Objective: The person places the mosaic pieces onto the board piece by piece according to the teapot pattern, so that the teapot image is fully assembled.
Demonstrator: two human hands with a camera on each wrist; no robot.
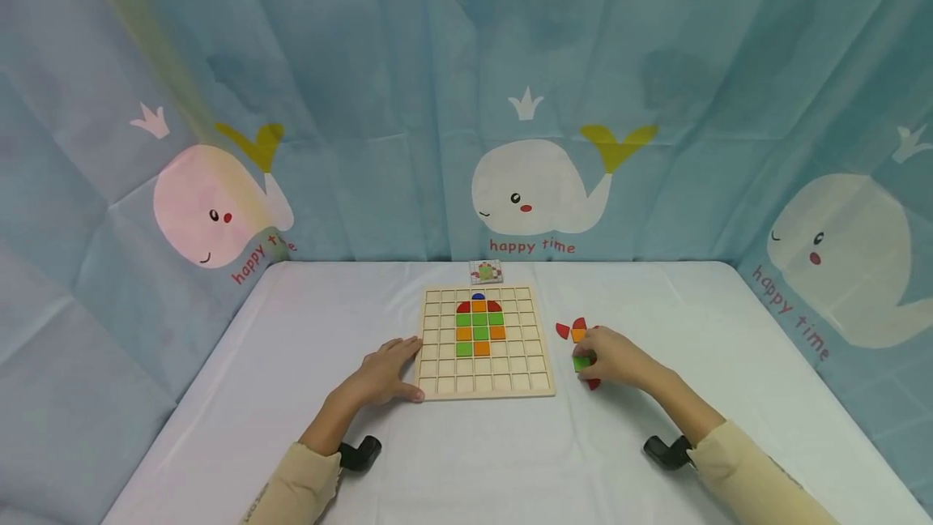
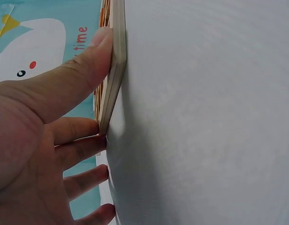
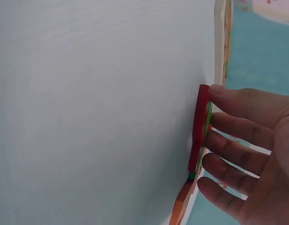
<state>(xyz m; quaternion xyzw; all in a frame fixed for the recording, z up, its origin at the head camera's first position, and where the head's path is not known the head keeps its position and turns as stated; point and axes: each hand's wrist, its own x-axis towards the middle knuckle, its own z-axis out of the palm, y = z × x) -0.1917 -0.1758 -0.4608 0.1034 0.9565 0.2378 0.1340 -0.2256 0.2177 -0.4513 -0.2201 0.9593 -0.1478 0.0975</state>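
Observation:
A square wooden grid board (image 1: 437, 386) lies on the table, with green, orange, red and blue tiles set in its upper middle cells. My left hand (image 1: 382, 371) rests against the board's left side, its fingers outstretched and its thumb touching the edge near the front corner. The left wrist view shows that thumb (image 2: 83, 70) along the board's edge. Right of the board, my right hand (image 1: 615, 356) pinches a green square tile (image 1: 581, 364) between thumb and fingers. In the right wrist view, red tiles (image 3: 200, 115) lie by the fingertips and partly hide the green one.
Near the right hand lie a red quarter-round tile (image 1: 563, 330), another red tile (image 1: 579, 322) and an orange tile (image 1: 578, 336). A small pattern card (image 1: 486, 271) lies behind the board. A blue curtain with whales (image 1: 539, 189) surrounds the white table (image 1: 466, 460).

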